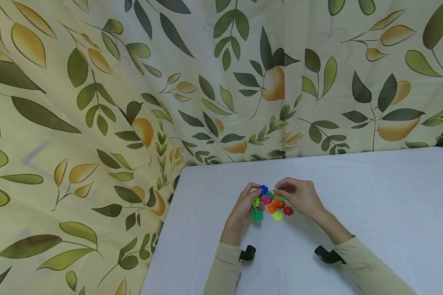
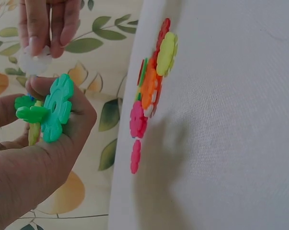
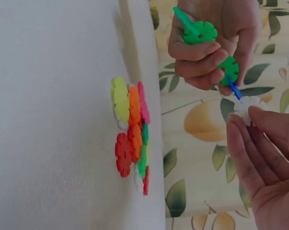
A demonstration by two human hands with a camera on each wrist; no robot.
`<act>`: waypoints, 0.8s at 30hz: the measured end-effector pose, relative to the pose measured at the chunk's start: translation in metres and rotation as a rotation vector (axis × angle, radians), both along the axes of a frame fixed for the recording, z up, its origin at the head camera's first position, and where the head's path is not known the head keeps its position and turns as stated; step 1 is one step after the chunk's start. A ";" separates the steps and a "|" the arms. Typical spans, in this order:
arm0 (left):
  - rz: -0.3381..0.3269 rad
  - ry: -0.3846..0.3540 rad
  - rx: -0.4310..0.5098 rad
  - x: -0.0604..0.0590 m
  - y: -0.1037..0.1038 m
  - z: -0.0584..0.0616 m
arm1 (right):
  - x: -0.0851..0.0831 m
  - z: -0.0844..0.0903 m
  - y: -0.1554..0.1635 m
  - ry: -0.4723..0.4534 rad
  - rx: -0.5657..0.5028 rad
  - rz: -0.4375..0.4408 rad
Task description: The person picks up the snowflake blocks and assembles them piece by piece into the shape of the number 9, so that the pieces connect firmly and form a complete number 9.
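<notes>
My left hand point(image 1: 242, 206) grips a small joined string of plastic snowflake discs above the table. In it show a green disc point(image 2: 58, 108), a yellow disc point(image 1: 256, 202) and a blue disc point(image 1: 263, 189); the fingers hide part of the string. Opposite it, my right hand point(image 1: 302, 196) pinches a white snowflake disc point(image 3: 249, 106) between thumb and fingertips. In the right wrist view the white disc's notched rim meets the blue disc's edge.
A loose pile of snowflake discs lies on the white table point(image 1: 373, 205) just below the hands, with an orange disc point(image 1: 271, 208), a red disc point(image 3: 123, 154), a yellow disc point(image 3: 120, 97) and a pink disc point(image 2: 137, 120). A leaf-patterned curtain point(image 1: 214, 82) hangs behind the table's far edge.
</notes>
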State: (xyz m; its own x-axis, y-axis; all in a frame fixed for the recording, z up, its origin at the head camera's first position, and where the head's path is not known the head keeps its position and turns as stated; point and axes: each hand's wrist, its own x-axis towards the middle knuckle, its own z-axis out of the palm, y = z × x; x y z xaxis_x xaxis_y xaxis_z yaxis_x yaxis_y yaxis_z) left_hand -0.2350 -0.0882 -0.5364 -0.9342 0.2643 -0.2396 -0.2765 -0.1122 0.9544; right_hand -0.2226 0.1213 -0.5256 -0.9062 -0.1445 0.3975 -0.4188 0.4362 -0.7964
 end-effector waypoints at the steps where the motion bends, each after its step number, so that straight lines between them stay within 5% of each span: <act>1: -0.003 0.002 0.000 0.000 0.000 0.000 | 0.000 0.000 0.000 0.003 -0.007 0.002; 24: -0.093 -0.019 0.234 0.005 0.003 -0.002 | -0.001 -0.003 0.001 0.001 -0.070 0.051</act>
State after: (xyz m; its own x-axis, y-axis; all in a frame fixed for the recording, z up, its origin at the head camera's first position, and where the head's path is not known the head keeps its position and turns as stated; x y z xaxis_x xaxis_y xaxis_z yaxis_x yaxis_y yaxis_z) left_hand -0.2304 -0.0853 -0.5381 -0.8991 0.3994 -0.1790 -0.3138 -0.3031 0.8998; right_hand -0.2234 0.1228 -0.5282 -0.8982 -0.1619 0.4087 -0.4395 0.3574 -0.8241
